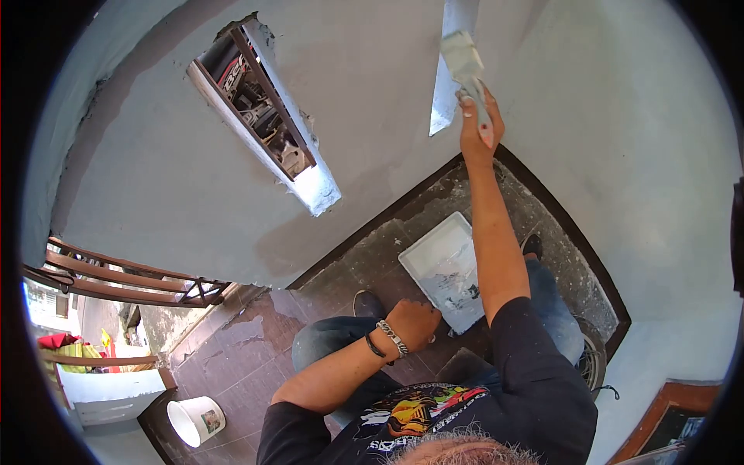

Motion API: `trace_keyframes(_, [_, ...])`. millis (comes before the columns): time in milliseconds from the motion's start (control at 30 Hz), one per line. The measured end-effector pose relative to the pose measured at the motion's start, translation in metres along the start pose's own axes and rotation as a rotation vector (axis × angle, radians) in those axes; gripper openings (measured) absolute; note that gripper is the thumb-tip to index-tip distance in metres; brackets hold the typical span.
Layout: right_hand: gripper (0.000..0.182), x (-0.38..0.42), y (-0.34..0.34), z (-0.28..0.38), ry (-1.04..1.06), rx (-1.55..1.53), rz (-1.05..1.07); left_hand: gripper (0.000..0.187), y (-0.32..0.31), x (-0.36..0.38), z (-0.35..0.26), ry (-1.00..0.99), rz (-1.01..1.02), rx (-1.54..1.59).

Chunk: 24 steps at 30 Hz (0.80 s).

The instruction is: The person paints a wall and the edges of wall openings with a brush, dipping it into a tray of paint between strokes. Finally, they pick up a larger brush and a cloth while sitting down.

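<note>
My right hand (482,124) is raised at arm's length to the wall and wraps around the handle of a wide paintbrush (463,58). The brush's pale bristles lie against or just in front of a narrow slanted recess (443,101) in the wall. Lower down, my left hand (412,324) is closed at the near left edge of a white paint tray (438,240). Its fingertips are hidden, but it appears to grip the tray's rim. Grey-white paint is smeared over the tray's lower part. My right forearm covers the tray's right side.
A slot-shaped opening (256,108) with a brown frame pierces the grey wall (155,147). Dark skirting (387,221) follows the wall's foot. A white bucket (195,421) stands on the tiled floor (232,372). Brown railings (132,271) are at left, and a coiled hose or cable (593,353) lies at right.
</note>
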State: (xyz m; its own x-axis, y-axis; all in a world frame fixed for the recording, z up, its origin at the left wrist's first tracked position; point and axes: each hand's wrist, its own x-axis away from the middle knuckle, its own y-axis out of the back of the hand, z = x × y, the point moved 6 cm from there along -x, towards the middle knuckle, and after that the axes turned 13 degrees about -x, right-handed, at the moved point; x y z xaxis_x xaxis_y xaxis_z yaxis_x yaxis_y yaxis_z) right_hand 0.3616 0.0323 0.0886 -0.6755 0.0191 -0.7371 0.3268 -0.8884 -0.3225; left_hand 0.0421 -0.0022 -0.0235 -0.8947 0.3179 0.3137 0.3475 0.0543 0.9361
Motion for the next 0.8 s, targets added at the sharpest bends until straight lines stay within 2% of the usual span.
trace_keyframes(100, [0.035,0.012,-0.017,0.005,0.319,0.336,0.306,0.038,0.001,0.000,0.001,0.009,0.001,0.003])
trace_keyframes(300, [0.036,0.135,0.052,-0.072,-0.119,0.542,0.486,0.038,0.003,0.000,0.000,0.006,-0.003,0.007])
trace_keyframes(400, [0.036,0.160,0.074,-0.093,-0.309,0.588,0.517,0.039,-0.001,0.000,0.000,-0.001,0.001,0.017])
trace_keyframes(500, [0.036,0.133,0.069,-0.108,-0.442,0.374,0.314,0.040,0.001,-0.003,0.000,-0.001,0.042,0.009])
trace_keyframes(567, [0.034,0.095,0.048,-0.109,-0.451,0.198,0.181,0.041,0.001,-0.003,-0.002,0.001,0.051,0.004])
trace_keyframes(633, [0.031,0.046,0.012,-0.048,-0.442,-0.148,0.041,0.040,0.002,-0.004,-0.001,-0.001,0.060,0.008])
trace_keyframes(700, [0.030,0.010,-0.005,0.017,-0.285,-0.122,0.031,0.040,0.001,-0.003,-0.004,-0.009,0.054,0.008])
trace_keyframes(800, [0.033,0.015,-0.002,0.013,-0.295,-0.533,-0.082,0.039,0.002,-0.003,-0.006,-0.028,0.031,-0.008])
